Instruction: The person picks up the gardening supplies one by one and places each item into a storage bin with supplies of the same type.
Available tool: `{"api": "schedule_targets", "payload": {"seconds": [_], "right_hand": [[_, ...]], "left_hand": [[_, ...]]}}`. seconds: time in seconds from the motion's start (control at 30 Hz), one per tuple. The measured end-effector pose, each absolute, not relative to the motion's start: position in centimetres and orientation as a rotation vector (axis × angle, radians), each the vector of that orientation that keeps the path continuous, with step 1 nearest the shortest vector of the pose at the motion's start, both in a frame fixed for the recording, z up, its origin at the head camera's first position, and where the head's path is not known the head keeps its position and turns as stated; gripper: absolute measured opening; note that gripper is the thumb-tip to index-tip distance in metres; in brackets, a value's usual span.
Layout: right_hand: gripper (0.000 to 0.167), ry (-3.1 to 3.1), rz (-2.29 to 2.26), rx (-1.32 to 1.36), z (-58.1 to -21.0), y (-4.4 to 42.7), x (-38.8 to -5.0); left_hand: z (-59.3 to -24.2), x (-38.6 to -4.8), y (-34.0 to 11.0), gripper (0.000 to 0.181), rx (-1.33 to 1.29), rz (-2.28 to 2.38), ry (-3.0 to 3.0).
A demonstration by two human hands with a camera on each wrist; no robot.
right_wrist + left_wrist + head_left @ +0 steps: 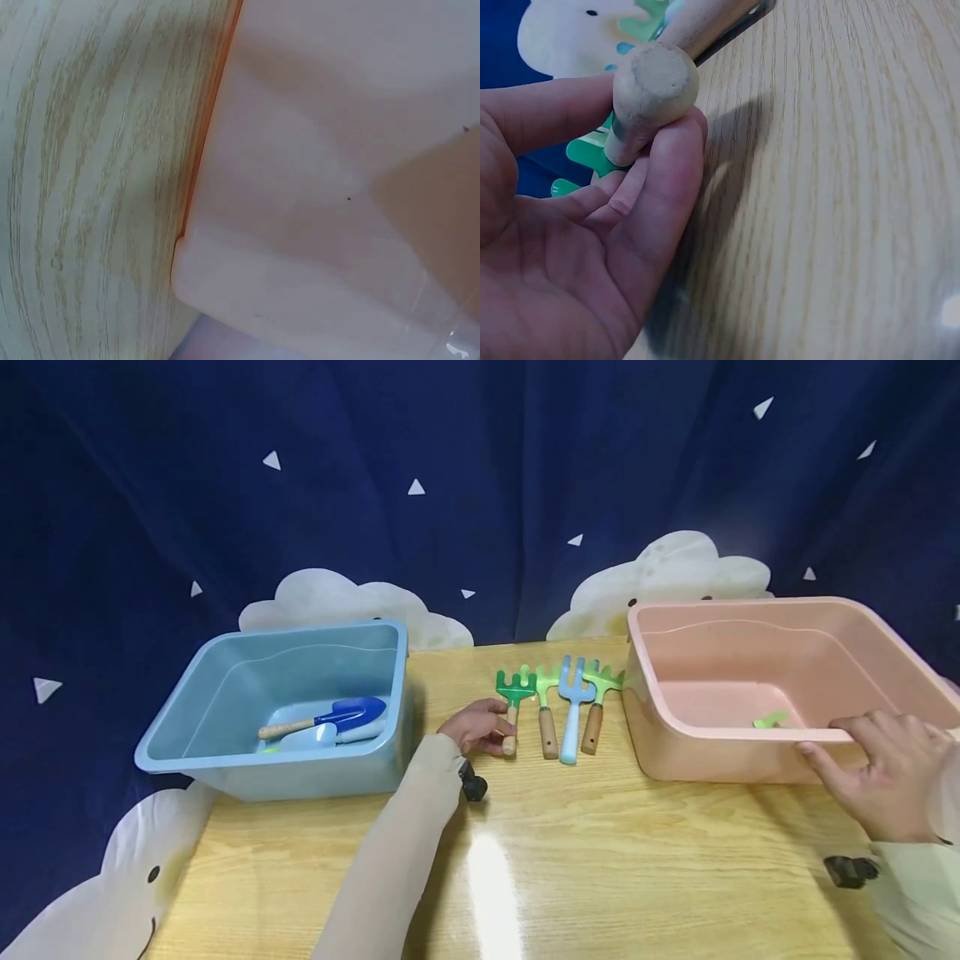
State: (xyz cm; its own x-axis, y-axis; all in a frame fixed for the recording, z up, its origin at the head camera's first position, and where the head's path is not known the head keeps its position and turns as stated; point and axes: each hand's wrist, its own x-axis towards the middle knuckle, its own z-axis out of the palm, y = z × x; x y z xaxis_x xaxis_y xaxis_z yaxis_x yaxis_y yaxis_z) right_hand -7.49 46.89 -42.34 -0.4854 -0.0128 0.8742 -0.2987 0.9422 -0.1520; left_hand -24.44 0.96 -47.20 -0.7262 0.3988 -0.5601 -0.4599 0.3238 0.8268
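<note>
My left hand [480,727] pinches the wooden handle of a small dark green rake [514,690]; the left wrist view shows the handle's rounded end [658,81] between the thumb and fingers. To its right lie a light green rake with a brown handle [548,733], a light blue fork [572,720] and another green rake with a brown handle [592,729]. My right hand [888,768] grips the near rim of the pink bin [720,752], fingers over the edge and thumb outside. The right wrist view shows the bin's wall [300,172] but not the hand.
A light blue bin [300,777] at the left holds a blue trowel [358,713] with a wooden handle and other light blue tools. A small light green piece [770,720] lies inside the pink bin. A dark blue curtain [480,502] hangs behind the wooden table [600,860].
</note>
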Motion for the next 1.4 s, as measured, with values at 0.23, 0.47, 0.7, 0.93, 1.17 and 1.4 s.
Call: {"api": "schedule_targets", "payload": {"seconds": [0.23,0.47,0.7,0.93,1.17,1.4], "right_hand": [[0.056,-2.262,0.25,0.18,-41.7,47.8,-7.0],[0.069,-2.186,0.263,0.203,-41.8,47.5,-7.2],[0.084,-1.99,0.38,0.231,-42.0,46.1,-7.4],[0.087,-2.036,0.383,0.23,-41.9,46.0,-7.5],[0.088,-2.085,0.383,0.204,-42.3,46.4,-7.2],[0.089,-2.132,0.37,0.203,-42.4,46.8,-7.0]], "left_hand": [[-47.3,-24.4,1.0,0.068,-0.039,1.523,1.846],[-47.0,-23.9,1.0,0.068,-0.008,1.512,1.908],[-46.9,-23.6,0.9,0.066,-0.038,1.496,1.998],[-45.0,-23.8,1.1,0.068,-0.027,1.484,2.08],[-42.9,-24.3,0.9,0.064,0.056,1.457,2.122],[-42.5,-24.4,1.1,0.061,0.195,1.586,2.055]]}}
